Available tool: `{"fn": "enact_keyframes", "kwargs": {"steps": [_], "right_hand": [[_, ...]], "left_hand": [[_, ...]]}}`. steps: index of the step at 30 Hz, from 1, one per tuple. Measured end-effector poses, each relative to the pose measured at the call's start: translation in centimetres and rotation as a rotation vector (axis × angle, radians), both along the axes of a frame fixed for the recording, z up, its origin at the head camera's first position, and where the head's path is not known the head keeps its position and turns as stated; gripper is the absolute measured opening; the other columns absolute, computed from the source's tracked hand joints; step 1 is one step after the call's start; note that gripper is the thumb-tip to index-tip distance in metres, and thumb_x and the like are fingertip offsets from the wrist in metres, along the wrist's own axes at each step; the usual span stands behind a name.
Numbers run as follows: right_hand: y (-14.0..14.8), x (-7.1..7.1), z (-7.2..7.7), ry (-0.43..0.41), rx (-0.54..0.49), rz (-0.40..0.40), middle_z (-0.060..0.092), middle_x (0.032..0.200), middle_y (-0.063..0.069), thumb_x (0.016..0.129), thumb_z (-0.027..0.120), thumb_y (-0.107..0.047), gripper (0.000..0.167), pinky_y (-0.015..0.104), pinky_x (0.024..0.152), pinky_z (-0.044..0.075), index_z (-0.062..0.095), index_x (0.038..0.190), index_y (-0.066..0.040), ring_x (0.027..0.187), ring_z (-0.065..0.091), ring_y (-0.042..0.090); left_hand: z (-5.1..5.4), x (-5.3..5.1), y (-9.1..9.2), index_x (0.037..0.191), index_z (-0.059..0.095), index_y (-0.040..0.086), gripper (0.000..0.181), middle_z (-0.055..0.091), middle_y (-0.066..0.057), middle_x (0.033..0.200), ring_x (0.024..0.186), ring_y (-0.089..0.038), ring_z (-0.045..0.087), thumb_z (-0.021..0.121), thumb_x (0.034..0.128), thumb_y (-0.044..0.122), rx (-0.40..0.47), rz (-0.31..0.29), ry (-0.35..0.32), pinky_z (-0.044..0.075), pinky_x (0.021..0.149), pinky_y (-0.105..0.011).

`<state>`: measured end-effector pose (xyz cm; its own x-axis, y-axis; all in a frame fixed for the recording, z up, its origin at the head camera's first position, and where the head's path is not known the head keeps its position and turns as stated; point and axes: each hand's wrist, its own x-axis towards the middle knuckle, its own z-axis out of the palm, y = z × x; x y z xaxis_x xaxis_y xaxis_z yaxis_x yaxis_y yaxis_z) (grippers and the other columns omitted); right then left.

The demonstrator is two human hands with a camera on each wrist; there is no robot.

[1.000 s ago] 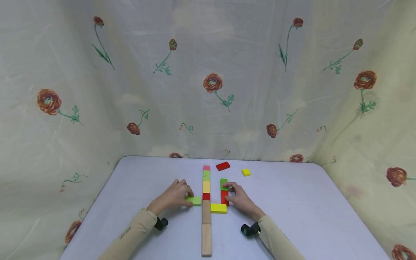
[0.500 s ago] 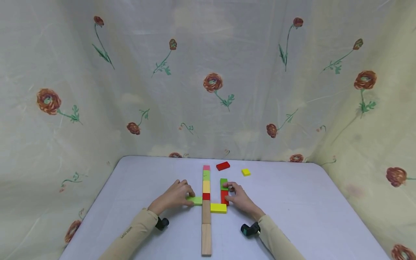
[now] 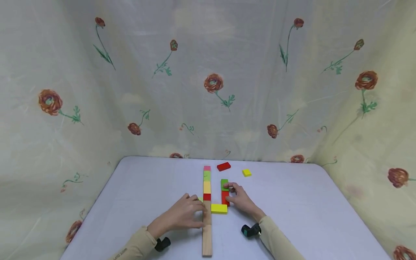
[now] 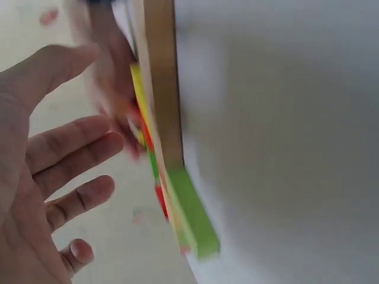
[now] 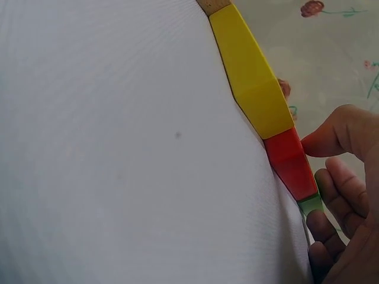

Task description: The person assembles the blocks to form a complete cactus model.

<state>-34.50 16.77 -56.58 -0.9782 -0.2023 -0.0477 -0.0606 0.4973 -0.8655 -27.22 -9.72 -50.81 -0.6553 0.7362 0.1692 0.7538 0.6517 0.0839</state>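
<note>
A long row of blocks runs up the table, with plain wooden blocks [image 3: 207,243] at its near end. My left hand [image 3: 185,215] is over those wooden blocks; in the left wrist view its fingers are spread and hold nothing. A light green block [image 4: 195,213] stands against the row's left side, mostly hidden by the left hand in the head view. My right hand [image 3: 242,200] rests at a short column, thumb against the red block [image 5: 290,163] and fingers by the green block [image 3: 224,183]. A yellow block [image 3: 219,209] joins this column to the row.
Farther up the long row are a small red block [image 3: 207,196], a pale yellow block [image 3: 207,187], a light green one [image 3: 207,176] and a pink one [image 3: 207,168]. Near the back edge lie a loose red block [image 3: 223,166] and a small yellow block [image 3: 247,172].
My left hand has slid the light green block right to the row, let go of it, and moved nearer over the wooden blocks. My right hand has stayed in place.
</note>
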Motion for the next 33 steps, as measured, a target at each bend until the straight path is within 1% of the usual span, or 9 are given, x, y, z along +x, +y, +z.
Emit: {"fn": "enact_keyframes", "kwargs": {"steps": [3, 5, 9, 14, 18, 22, 25, 27, 33], "right_hand": [[-0.1, 0.0, -0.1, 0.001, -0.007, -0.011, 0.052, 0.132, 0.002, 0.088, 0.065, -0.010, 0.040, 0.049, 0.104, 0.037, 0.056, 0.125, -0.021, 0.122, 0.044, 0.027], [0.0, 0.0, 0.0, 0.016, -0.012, -0.014, 0.053, 0.133, 0.002, 0.088, 0.065, -0.010, 0.040, 0.051, 0.104, 0.037, 0.056, 0.125, -0.021, 0.123, 0.044, 0.027], [0.3, 0.0, 0.1, 0.036, -0.040, -0.024, 0.056, 0.131, 0.003, 0.089, 0.067, -0.014, 0.039, 0.050, 0.104, 0.036, 0.057, 0.126, -0.019, 0.122, 0.046, 0.027], [0.7, -0.2, 0.2, 0.020, -0.104, -0.066, 0.060, 0.126, 0.003, 0.090, 0.067, -0.021, 0.036, 0.044, 0.100, 0.040, 0.058, 0.125, -0.017, 0.114, 0.050, 0.023], [1.6, -1.0, 0.8, -0.006, -0.160, -0.186, 0.062, 0.118, 0.007, 0.091, 0.065, -0.023, 0.033, 0.032, 0.082, 0.048, 0.059, 0.122, -0.011, 0.101, 0.053, 0.020], [3.3, -2.8, 1.5, 0.075, -0.140, -0.378, 0.062, 0.110, 0.010, 0.090, 0.066, -0.023, 0.032, 0.022, 0.066, 0.044, 0.060, 0.116, -0.007, 0.091, 0.053, 0.018], [4.5, -4.3, 1.9, 0.145, -0.095, -0.502, 0.059, 0.111, 0.015, 0.087, 0.068, -0.024, 0.038, 0.025, 0.073, 0.042, 0.057, 0.116, -0.002, 0.093, 0.051, 0.022], [5.0, -5.3, 2.0, 0.147, -0.080, -0.544, 0.057, 0.114, 0.017, 0.085, 0.069, -0.024, 0.044, 0.031, 0.082, 0.042, 0.054, 0.119, 0.001, 0.098, 0.050, 0.026], [5.5, -6.7, 1.4, 0.015, -0.040, -0.526, 0.051, 0.124, 0.022, 0.087, 0.068, -0.023, 0.055, 0.045, 0.100, 0.042, 0.046, 0.128, 0.005, 0.112, 0.049, 0.034]], "left_hand": [[-0.4, 1.9, 0.5, 0.114, 0.069, 0.026, 0.053, 0.066, 0.014, 0.116, 0.105, -0.007, 0.053, 0.062, 0.0810, 0.066, -0.051, -0.045, -0.046, 0.037, 0.082, -0.027], [-0.8, 2.4, 0.7, 0.118, 0.068, 0.026, 0.057, 0.065, 0.014, 0.119, 0.106, -0.007, 0.053, 0.059, 0.0811, 0.069, -0.074, -0.053, -0.065, 0.036, 0.081, -0.026], [-1.2, 2.8, 0.8, 0.121, 0.067, 0.026, 0.059, 0.064, 0.014, 0.122, 0.105, -0.006, 0.053, 0.058, 0.0817, 0.069, -0.076, -0.036, -0.099, 0.035, 0.079, -0.025], [-1.1, 2.9, 0.7, 0.123, 0.067, 0.024, 0.060, 0.062, 0.012, 0.125, 0.104, -0.008, 0.053, 0.061, 0.0808, 0.067, -0.060, -0.031, -0.173, 0.038, 0.079, -0.025], [-1.1, 3.0, 0.6, 0.125, 0.065, 0.022, 0.061, 0.061, 0.011, 0.128, 0.106, -0.008, 0.055, 0.065, 0.0800, 0.064, -0.046, -0.031, -0.225, 0.044, 0.082, -0.025], [-1.2, 3.0, 0.6, 0.126, 0.065, 0.020, 0.063, 0.060, 0.009, 0.129, 0.109, -0.006, 0.057, 0.067, 0.0793, 0.063, -0.033, -0.043, -0.250, 0.048, 0.087, -0.025], [-1.1, 3.0, 0.6, 0.127, 0.064, 0.020, 0.065, 0.060, 0.008, 0.130, 0.112, -0.006, 0.058, 0.067, 0.0787, 0.063, -0.034, -0.033, -0.273, 0.049, 0.090, -0.026], [-1.1, 3.0, 0.6, 0.127, 0.064, 0.020, 0.065, 0.059, 0.009, 0.130, 0.112, -0.006, 0.058, 0.067, 0.0782, 0.063, -0.039, -0.019, -0.292, 0.050, 0.090, -0.027], [-1.1, 3.1, 0.7, 0.128, 0.063, 0.021, 0.066, 0.058, 0.010, 0.131, 0.113, -0.005, 0.058, 0.067, 0.0780, 0.064, -0.044, -0.001, -0.328, 0.049, 0.090, -0.027]]}}
